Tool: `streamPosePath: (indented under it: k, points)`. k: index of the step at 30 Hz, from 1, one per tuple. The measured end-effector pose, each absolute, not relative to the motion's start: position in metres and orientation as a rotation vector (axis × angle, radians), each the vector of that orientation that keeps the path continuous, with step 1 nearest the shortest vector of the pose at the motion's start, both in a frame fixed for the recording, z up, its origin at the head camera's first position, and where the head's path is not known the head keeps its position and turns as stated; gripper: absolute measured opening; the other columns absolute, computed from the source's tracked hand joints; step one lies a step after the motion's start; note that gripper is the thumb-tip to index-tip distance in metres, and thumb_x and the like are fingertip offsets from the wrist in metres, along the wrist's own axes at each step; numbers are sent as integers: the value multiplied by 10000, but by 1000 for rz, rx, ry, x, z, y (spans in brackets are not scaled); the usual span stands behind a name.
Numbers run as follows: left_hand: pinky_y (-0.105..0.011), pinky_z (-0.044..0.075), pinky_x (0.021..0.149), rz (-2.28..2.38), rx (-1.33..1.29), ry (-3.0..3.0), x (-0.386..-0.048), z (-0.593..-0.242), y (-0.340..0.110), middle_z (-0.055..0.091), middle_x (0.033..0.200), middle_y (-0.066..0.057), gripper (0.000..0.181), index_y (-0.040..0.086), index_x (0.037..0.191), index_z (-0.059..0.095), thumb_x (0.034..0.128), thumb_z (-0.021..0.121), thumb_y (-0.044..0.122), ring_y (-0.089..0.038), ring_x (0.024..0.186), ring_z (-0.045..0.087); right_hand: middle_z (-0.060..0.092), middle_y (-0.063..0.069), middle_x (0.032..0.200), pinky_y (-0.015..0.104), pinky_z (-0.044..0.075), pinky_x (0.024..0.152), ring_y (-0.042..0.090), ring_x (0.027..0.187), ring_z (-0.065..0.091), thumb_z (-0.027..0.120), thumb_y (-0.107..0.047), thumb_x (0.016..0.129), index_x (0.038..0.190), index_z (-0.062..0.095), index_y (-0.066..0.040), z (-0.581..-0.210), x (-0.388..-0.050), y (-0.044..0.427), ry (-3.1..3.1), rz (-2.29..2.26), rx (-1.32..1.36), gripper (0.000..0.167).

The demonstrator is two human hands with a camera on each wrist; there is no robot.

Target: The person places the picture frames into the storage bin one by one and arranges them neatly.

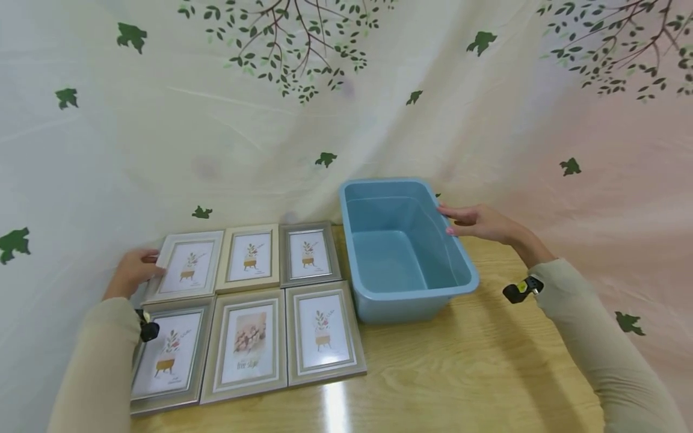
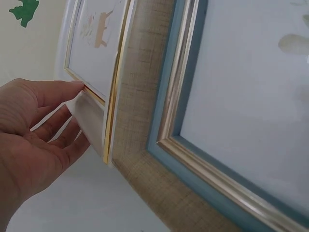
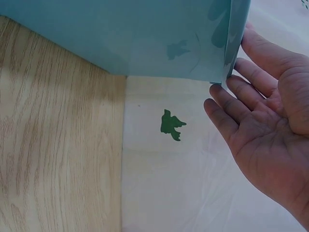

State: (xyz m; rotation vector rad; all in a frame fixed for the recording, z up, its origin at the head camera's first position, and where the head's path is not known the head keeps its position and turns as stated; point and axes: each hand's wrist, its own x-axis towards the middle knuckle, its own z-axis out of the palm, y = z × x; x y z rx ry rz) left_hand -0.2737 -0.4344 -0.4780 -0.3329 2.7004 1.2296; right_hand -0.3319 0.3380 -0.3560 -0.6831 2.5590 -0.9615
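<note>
In the head view, my left hand (image 1: 133,272) holds the outer edge of the white picture frame (image 1: 154,281) at the upper left of a two-row group. In the left wrist view, the thumb (image 2: 63,90) presses that frame's face edge and the fingers curl behind its side. My right hand (image 1: 483,224) is at the right rim of the blue plastic basin (image 1: 411,294). Seen from the right wrist, the thumb (image 3: 270,53) reaches over the rim while the other fingers (image 3: 231,102) lie along and below it. Some fingertips are hidden by the rim. The inside of the basin is bare.
Beside the white frame are a cream frame (image 1: 221,282) and a dark grey frame (image 1: 310,281). Several more frames, including a beige one (image 1: 249,394), form the front row. All rest on a wooden table (image 1: 433,385) against a hanging leaf-print cloth (image 1: 243,150).
</note>
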Motion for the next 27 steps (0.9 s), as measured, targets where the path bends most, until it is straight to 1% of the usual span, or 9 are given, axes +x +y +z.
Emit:
streamPosePath:
  k: [1,4,8,14,16,20,23,27]
  points:
    - [-650,401,1030,1237,-325,2694,-273,-478,-434,339,1402,-463,711,-243,1427,255,884,646,-5,-575,1256,401,293,20,1619,601,385,1086,371,1434,363,676,-279,986,1550,405,-191,-356,-332,338,2553,-965,-686,632]
    - [-645,397,1039,1236,-370,2707,-273,-479,-433,358,1402,-450,706,-231,1435,270,879,648,-14,-568,1259,407,286,23,1623,590,386,1088,368,1434,362,672,-273,989,1552,400,-188,-357,-332,339,2543,-978,-689,631]
    - [-639,383,1058,1239,-427,2690,-273,-479,-433,332,1438,-441,713,-218,1450,260,886,640,-2,-565,1293,384,291,22,1620,602,377,1089,370,1438,355,676,-278,986,1551,403,-194,-358,-333,338,2544,-983,-687,633]
    - [-608,442,1008,1244,-443,2709,-274,-478,-435,369,1407,-452,677,-238,1413,312,871,650,-12,-540,1227,450,288,32,1621,611,374,1087,377,1439,349,678,-273,985,1552,401,-189,-358,-333,337,2541,-980,-685,637]
    - [-612,426,1029,1263,-482,2683,-275,-477,-435,356,1426,-444,676,-221,1430,312,879,638,-4,-527,1242,439,280,32,1624,606,376,1088,377,1441,346,677,-271,986,1554,397,-187,-358,-333,337,2536,-984,-682,639]
    - [-622,346,1099,1300,-594,2580,-280,-473,-436,265,1513,-406,700,-152,1492,261,907,603,23,-517,1334,355,285,36,1621,603,376,1089,377,1444,340,679,-278,984,1551,401,-179,-357,-333,336,2543,-981,-678,639]
    - [-618,355,1094,1315,-599,2561,-282,-469,-435,267,1511,-407,692,-151,1492,262,897,587,-8,-509,1311,375,290,39,1616,613,370,1089,382,1446,333,681,-285,983,1551,402,-177,-357,-332,336,2554,-969,-676,641]
    - [-612,377,1084,1323,-610,2546,-283,-461,-433,281,1508,-401,666,-157,1488,273,912,571,-6,-492,1286,391,293,34,1614,615,366,1091,380,1448,330,680,-288,983,1550,405,-183,-357,-332,336,2565,-959,-669,639]
